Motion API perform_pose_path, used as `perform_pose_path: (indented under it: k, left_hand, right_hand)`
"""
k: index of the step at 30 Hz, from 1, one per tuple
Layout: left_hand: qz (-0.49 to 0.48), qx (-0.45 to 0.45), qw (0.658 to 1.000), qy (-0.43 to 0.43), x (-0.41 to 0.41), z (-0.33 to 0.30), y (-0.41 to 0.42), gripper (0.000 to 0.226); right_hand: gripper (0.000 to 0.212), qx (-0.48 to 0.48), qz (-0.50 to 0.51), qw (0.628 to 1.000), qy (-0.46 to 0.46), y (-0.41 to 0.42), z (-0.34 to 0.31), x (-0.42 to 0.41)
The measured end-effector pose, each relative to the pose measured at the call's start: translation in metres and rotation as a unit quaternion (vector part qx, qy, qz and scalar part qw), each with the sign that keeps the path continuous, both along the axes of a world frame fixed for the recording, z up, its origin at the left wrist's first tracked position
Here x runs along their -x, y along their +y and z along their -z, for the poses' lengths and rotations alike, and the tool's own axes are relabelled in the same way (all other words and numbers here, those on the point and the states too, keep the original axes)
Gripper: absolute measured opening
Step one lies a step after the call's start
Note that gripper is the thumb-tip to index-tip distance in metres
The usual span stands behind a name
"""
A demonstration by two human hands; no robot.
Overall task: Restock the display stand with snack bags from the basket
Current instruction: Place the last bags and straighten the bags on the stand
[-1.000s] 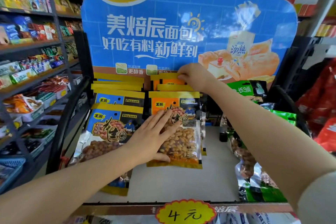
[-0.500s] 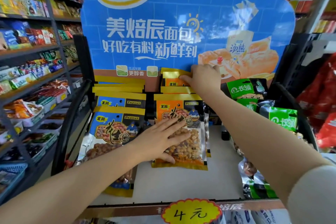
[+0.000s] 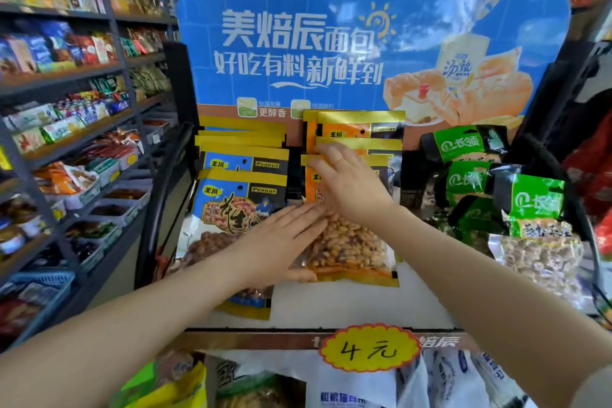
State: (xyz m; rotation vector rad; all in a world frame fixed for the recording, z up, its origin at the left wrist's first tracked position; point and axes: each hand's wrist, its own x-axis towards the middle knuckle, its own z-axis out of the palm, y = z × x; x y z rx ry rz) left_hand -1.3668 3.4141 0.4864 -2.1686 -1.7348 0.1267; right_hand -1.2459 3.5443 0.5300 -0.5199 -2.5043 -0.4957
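The display stand (image 3: pixel 331 305) has a white shelf under a blue bread poster. On it lie overlapping rows of snack bags. Blue peanut bags (image 3: pixel 238 195) fill the left row, orange peanut bags (image 3: pixel 351 252) the middle, green bags (image 3: pixel 530 202) the right. My left hand (image 3: pixel 281 238) lies flat, fingers straight, on the lower left of the front orange bag. My right hand (image 3: pixel 351 189) rests with spread fingers on the upper part of the orange stack. The basket is out of view.
Store shelves (image 3: pixel 66 149) packed with snacks run along the left, with a narrow aisle beside the stand. A yellow price tag (image 3: pixel 369 348) hangs on the stand's front rail, with more packaged goods on the tier below. Red bags hang at the far right.
My right hand has dropped from the top of the back orange bags down onto the middle of the stack. My left hand stays pressed on the front orange bag.
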Motion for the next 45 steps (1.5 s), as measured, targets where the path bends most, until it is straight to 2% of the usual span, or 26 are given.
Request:
perform_pose_path:
  k: [4, 7, 10, 13, 16, 18, 20, 21, 23, 25, 27, 29, 31, 33, 38, 41, 43, 45]
  left_hand:
    - [-0.003, 0.04, 0.999, 0.023, 0.026, 0.0, -0.025, 0.07]
    - [-0.036, 0.034, 0.998, 0.031, 0.031, 0.001, -0.025, 0.071]
    - [-0.052, 0.011, 0.998, 0.028, 0.031, 0.0, -0.02, 0.063]
    - [-0.042, -0.023, 0.999, 0.018, 0.031, 0.0, -0.017, 0.054]
    - [-0.034, -0.019, 0.999, -0.001, 0.032, 0.001, -0.015, 0.057]
    - [-0.037, -0.02, 0.999, -0.016, 0.029, 0.0, -0.014, 0.059]
    - [-0.03, -0.024, 0.997, -0.064, 0.023, -0.002, -0.009, 0.062]
    - [-0.037, -0.024, 0.992, -0.118, 0.018, -0.004, -0.006, 0.065]
    - [-0.083, 0.014, 0.954, -0.288, -0.001, -0.013, 0.002, 0.073]
    - [-0.126, 0.046, 0.885, -0.447, -0.02, -0.017, 0.015, 0.087]
    - [-0.167, 0.059, 0.83, -0.529, -0.03, -0.014, 0.029, 0.103]
    - [-0.197, 0.064, 0.787, -0.581, -0.033, -0.006, 0.039, 0.116]
    - [-0.203, 0.068, 0.759, -0.615, -0.033, 0.002, 0.044, 0.124]
    - [-0.196, 0.074, 0.747, -0.631, -0.033, 0.006, 0.047, 0.129]
    - [-0.2, 0.041, 0.766, -0.61, -0.035, 0.008, 0.051, 0.135]
    - [-0.196, 0.049, 0.746, -0.635, -0.035, 0.011, 0.054, 0.14]
    - [-0.193, 0.05, 0.75, -0.631, -0.037, 0.012, 0.055, 0.142]
    - [-0.188, 0.046, 0.763, -0.617, -0.037, 0.011, 0.054, 0.142]
  right_hand:
    - [0.052, 0.019, 0.011, 0.995, -0.097, -0.014, 0.009, 0.007]
    - [0.065, 0.04, 0.034, 0.987, -0.152, -0.019, 0.019, 0.003]
    - [0.058, 0.015, 0.026, 0.979, -0.199, -0.02, 0.032, 0.001]
    - [0.052, 0.002, 0.029, 0.978, -0.205, -0.021, 0.03, 0.0]
    - [0.051, 0.004, 0.05, 0.982, -0.181, -0.024, 0.033, -0.002]
    - [0.054, 0.022, 0.035, 0.99, -0.132, -0.027, 0.038, -0.005]
    - [0.059, 0.052, 0.035, 0.998, -0.025, -0.027, 0.037, -0.01]
    - [0.062, 0.09, 0.061, 0.993, 0.052, -0.023, 0.034, -0.014]
    - [0.067, 0.202, 0.138, 0.949, 0.199, -0.013, 0.027, -0.024]
    - [0.069, 0.345, 0.176, 0.874, 0.292, -0.001, 0.018, -0.032]
    - [0.068, 0.453, 0.184, 0.804, 0.34, 0.009, 0.008, -0.038]
    - [0.062, 0.487, 0.189, 0.777, 0.352, 0.019, 0.001, -0.04]
    - [0.052, 0.479, 0.184, 0.783, 0.35, 0.027, -0.005, -0.038]
    - [0.042, 0.461, 0.172, 0.802, 0.337, 0.033, -0.009, -0.035]
    - [0.044, 0.439, 0.173, 0.824, 0.314, 0.045, -0.016, -0.037]
    - [0.045, 0.38, 0.162, 0.871, 0.266, 0.048, -0.016, -0.04]
    - [0.044, 0.36, 0.153, 0.89, 0.235, 0.048, -0.02, -0.04]
    - [0.055, 0.325, 0.171, 0.909, 0.199, 0.046, -0.028, -0.038]
